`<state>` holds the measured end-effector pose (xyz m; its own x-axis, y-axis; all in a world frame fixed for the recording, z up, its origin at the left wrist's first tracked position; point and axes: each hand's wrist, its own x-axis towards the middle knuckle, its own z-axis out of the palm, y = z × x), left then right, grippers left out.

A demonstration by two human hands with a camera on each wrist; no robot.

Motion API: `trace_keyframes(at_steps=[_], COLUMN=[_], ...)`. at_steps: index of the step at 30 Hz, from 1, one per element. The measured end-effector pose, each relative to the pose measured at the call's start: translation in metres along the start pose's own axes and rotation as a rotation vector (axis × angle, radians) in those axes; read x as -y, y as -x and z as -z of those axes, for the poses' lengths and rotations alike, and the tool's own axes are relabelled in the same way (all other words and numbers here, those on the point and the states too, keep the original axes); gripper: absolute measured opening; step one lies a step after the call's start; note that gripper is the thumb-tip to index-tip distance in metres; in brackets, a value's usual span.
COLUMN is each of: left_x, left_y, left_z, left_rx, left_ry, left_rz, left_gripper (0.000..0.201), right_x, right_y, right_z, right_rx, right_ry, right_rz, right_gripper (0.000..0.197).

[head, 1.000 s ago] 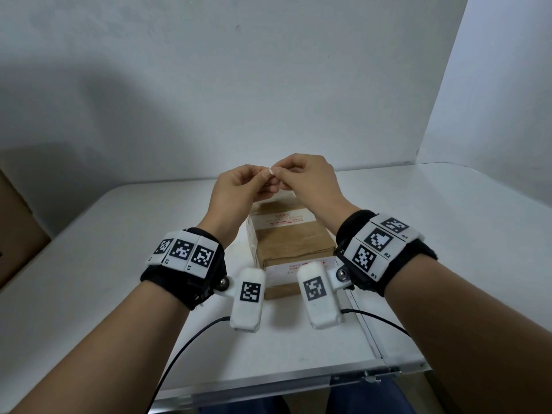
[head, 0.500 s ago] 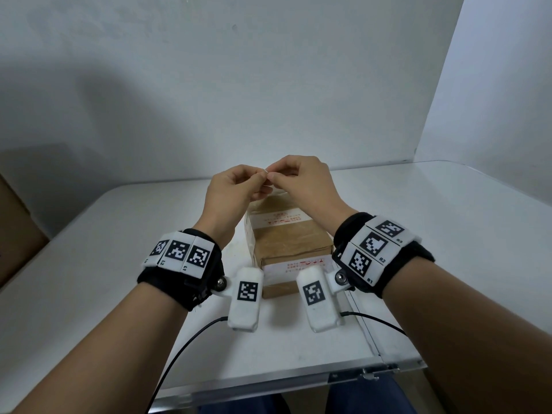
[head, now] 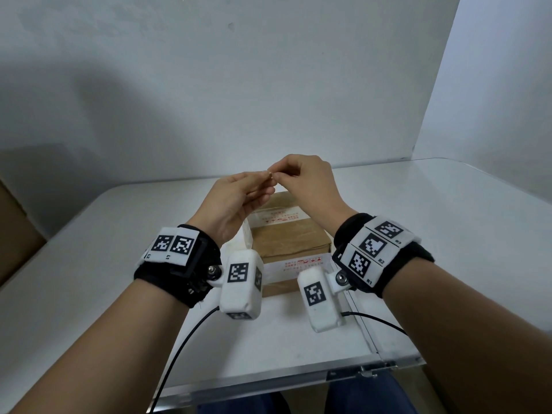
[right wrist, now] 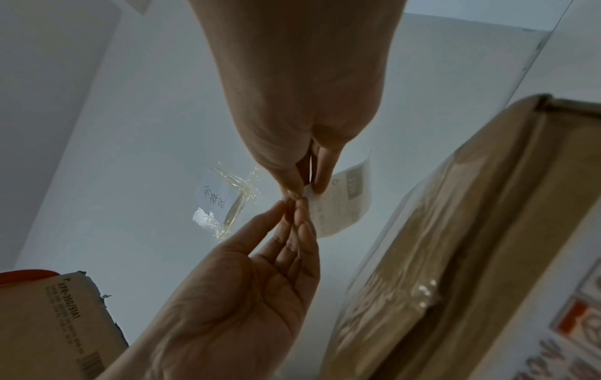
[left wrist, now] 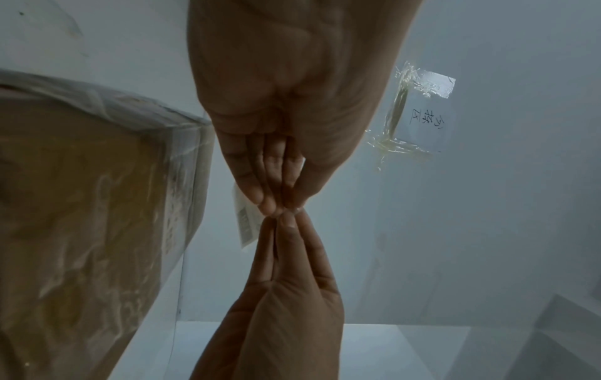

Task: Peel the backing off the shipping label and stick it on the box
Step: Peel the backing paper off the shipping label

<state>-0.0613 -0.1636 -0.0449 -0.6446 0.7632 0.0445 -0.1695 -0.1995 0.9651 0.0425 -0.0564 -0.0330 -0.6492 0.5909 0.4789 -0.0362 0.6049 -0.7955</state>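
Left hand [head: 236,201]: raised above the box [head: 291,243], thumb and forefinger pinching one edge of the shipping label [right wrist: 349,198]; rotated palm-up compared with a second ago, lower fingers now fanned loosely toward 3 o'clock. Right hand [head: 307,180]: at 1 o'clock of the left, fingertips [right wrist: 320,189] pinching the same edge of the label, tip to tip with the left; position scarcely altered from the earlier views. Label: hanging below both pinches, printed face visible in the right wrist view, held in the air well clear of the box top; no separated backing visible, so peel judged barely begun, corner probably still being teased apart. Box: brown, taped, on the white table [head: 448,234] at 6 o'clock of the hands, unmoved. Sticking not yet begun.
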Motion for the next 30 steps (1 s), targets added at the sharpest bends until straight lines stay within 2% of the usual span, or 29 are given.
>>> trace_keyframes(at_steps=[11,17,22,30], left_x=[-0.0009,-0.0023,-0.0042,-0.0049], left_y=[0.0019,0.0029,0.0021,0.0051], left_z=[-0.0045,-0.0065,-0.0059,-0.0071], left_rx=[-0.009,-0.004,-0.038,-0.057], left_ry=[0.005,-0.169,-0.275,-0.346], left_rz=[-0.049,-0.149,-0.171,-0.169], left_gripper=[0.009,0.012,0.011,0.010], right_x=[0.0006,0.0041,0.0044,0.0026], right_y=[0.0000,-0.0011,-0.0021,-0.0057], right_z=[0.0002,0.0043,0.0044,0.0065], right_rx=[0.018,0.013,0.019,0.099], right_ry=[-0.060,-0.043,-0.058,-0.244], right_rz=[-0.052,-0.054,-0.090,-0.304], right_gripper=[0.015,0.014,0.013,0.007])
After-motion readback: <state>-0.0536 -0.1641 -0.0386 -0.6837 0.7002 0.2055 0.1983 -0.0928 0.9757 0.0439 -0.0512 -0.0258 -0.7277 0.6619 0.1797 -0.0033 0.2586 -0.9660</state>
